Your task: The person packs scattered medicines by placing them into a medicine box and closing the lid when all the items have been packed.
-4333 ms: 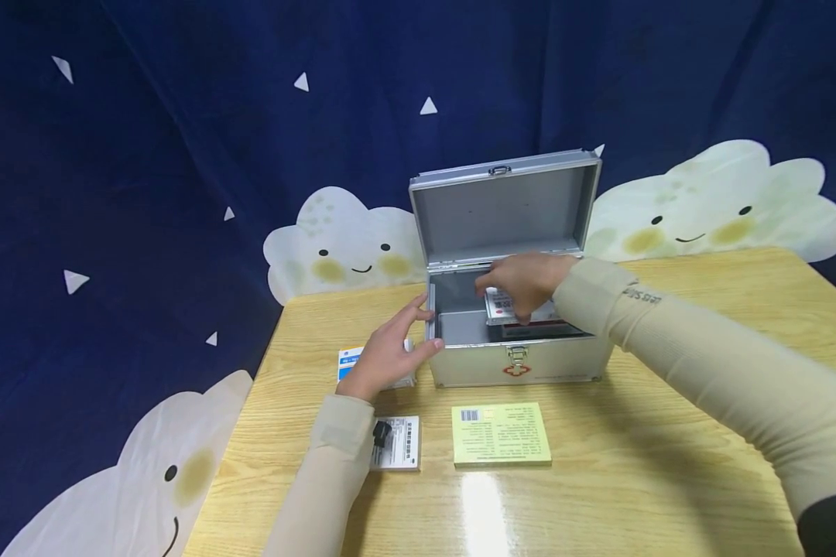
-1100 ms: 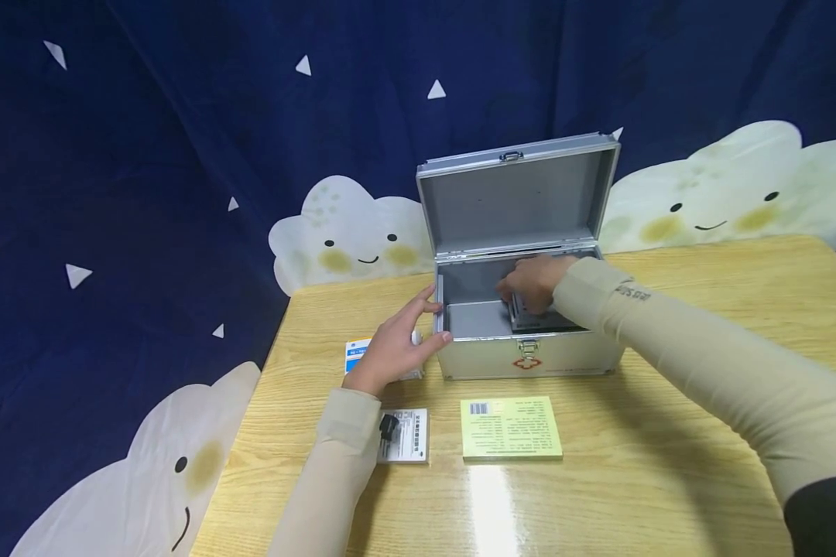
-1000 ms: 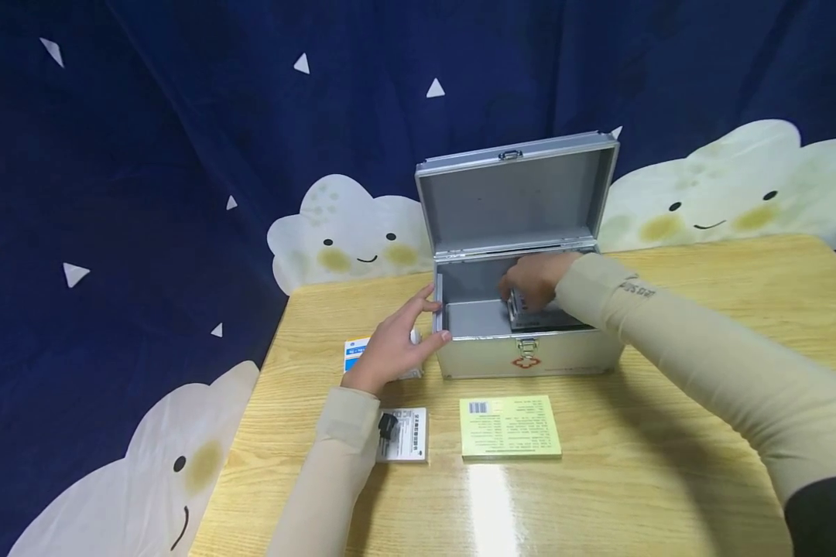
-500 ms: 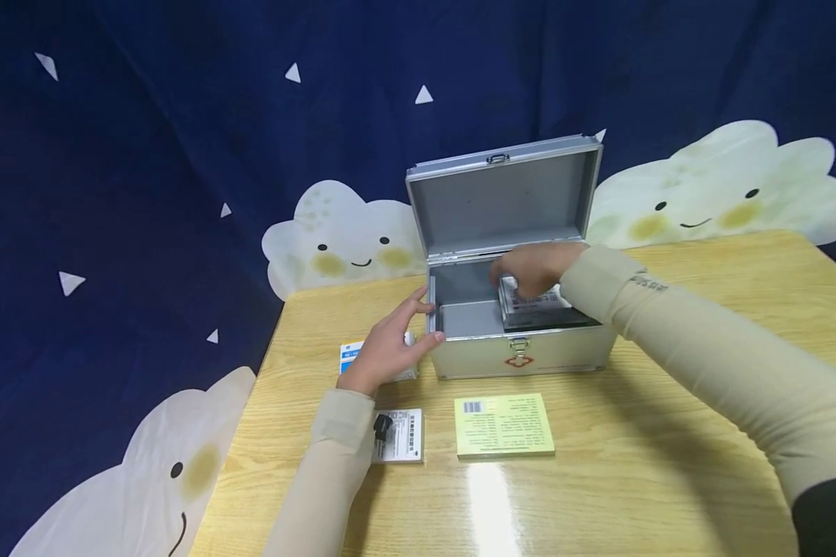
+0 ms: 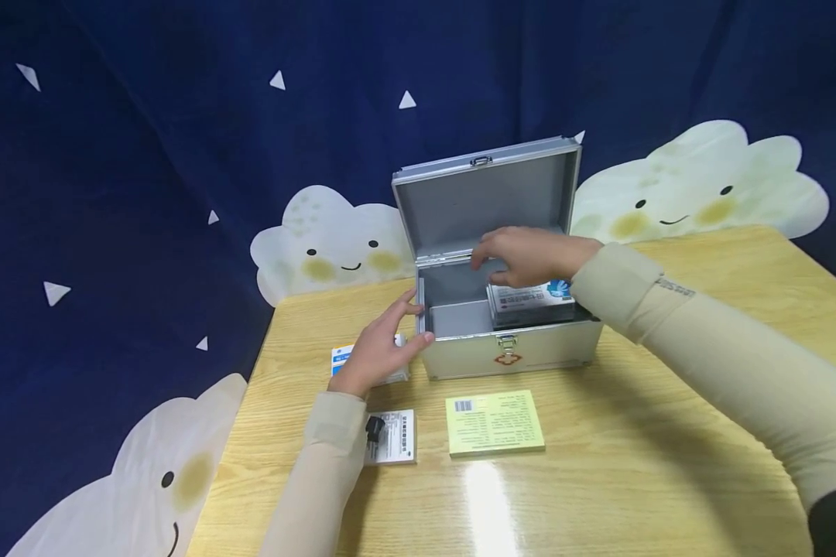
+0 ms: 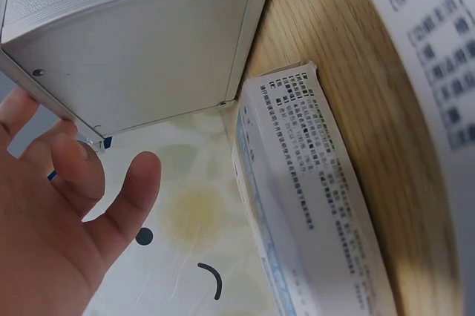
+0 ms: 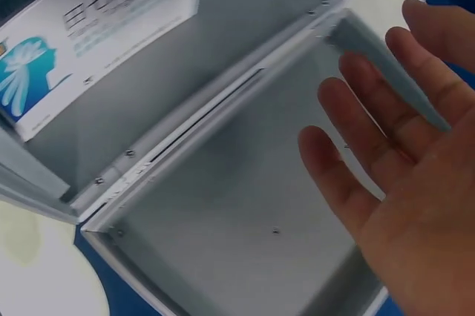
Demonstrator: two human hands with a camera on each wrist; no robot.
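Observation:
A silver first-aid case (image 5: pixel 474 357) with a red cross stands with its lid (image 5: pixel 488 197) raised. My left hand (image 5: pixel 376 352) rests with fingertips at the left rim; in the left wrist view the left hand (image 6: pixel 59 212) reaches over the case's side wall (image 6: pixel 148 56). My right hand (image 5: pixel 529 255) hovers over the case, its fingers loose and holding nothing. Below it, a white medicine box with a blue print (image 5: pixel 536 298) lies on top in the right half of the case. In the right wrist view that medicine box (image 7: pixel 130 30) appears apart from the spread right hand (image 7: pixel 401 145).
On the wooden table (image 5: pixel 585 480), a yellow box (image 5: pixel 495 423) lies in front of the case. A white box with black print (image 5: pixel 399 437) sits beside the left forearm. A blue-and-white medicine box (image 6: pixel 297 190) is partly behind the left hand. A dark blue curtain (image 5: pixel 181 116) hangs behind.
Earlier my right hand gripped the white medicine box and lowered it into the case's right side. Now it has let go and risen above it. The left hand has stayed at the rim.

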